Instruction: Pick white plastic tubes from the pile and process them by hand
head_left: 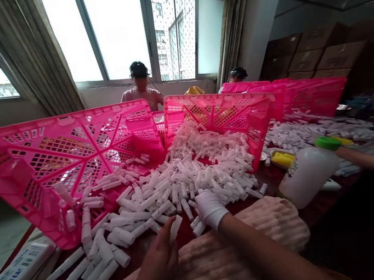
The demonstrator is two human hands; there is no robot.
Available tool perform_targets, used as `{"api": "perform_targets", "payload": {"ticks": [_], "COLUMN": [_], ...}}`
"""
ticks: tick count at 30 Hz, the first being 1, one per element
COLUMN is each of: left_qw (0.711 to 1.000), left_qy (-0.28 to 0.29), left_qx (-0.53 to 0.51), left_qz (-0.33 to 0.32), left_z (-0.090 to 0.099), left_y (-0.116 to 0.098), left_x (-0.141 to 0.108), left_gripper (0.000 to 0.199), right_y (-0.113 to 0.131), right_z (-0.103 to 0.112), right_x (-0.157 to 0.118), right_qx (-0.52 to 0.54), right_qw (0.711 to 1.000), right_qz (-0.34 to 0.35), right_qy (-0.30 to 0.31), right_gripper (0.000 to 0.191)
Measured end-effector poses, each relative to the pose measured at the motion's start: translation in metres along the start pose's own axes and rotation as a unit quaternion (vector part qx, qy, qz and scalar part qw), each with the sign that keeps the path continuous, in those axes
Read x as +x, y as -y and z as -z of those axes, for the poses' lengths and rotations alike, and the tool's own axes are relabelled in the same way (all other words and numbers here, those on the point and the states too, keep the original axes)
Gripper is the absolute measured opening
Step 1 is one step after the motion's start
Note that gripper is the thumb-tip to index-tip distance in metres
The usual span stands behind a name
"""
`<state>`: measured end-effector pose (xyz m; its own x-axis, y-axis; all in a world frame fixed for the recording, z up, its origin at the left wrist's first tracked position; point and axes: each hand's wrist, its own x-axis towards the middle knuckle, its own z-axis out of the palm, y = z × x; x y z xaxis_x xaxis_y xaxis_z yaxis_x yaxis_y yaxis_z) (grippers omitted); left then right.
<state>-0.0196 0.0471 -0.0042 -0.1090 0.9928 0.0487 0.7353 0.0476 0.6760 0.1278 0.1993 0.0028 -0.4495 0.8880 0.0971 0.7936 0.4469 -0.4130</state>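
Left hand (161,255): thumb and fingers clamped on a white tube (175,228), in front of the pile (199,175); fingers mostly out of sight behind the thumb. Right hand (212,207): white glove (216,214) on, at near edge of pile; fingertips hidden, so cannot tell whether they grip anything. Pile: slim, smooth cylinders lying at all angles, lower layers buried, faint marks too small to read. Baskets (141,128): pink plastic, lattice walls with radiating ribs; left one cut off by frame edge. Towel (272,225): pale pink, ribbed, partly covered by both forearms. Jug (306,176): translucent, rounded, green lid (327,143). Co-worker's arm (370,158): cut off at right, hand hidden behind jug. Lower right: too dark to make out.
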Motion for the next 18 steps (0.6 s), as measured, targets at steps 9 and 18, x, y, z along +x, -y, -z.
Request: {"api": "perform_targets", "payload": {"ticks": [9,18], "left_qw": [0.974,0.977], "left_qy": [-0.046,-0.012], "left_qx": [-0.222,-0.202], "left_qz": [-0.021,-0.068], "left_z": [-0.005,-0.019], "left_y": [0.019,0.017], "left_x": [-0.042,-0.051], "left_gripper": [0.039,0.036], "right_y": [-0.001,0.023], "right_z": [0.01,0.023], "right_x": [-0.064,-0.092], "right_qx": [0.459,0.461], "right_qw": [0.876,0.851], "right_qz": [0.116,0.245], "right_qy": [0.086,0.062], "right_gripper": [0.055,0.034]}}
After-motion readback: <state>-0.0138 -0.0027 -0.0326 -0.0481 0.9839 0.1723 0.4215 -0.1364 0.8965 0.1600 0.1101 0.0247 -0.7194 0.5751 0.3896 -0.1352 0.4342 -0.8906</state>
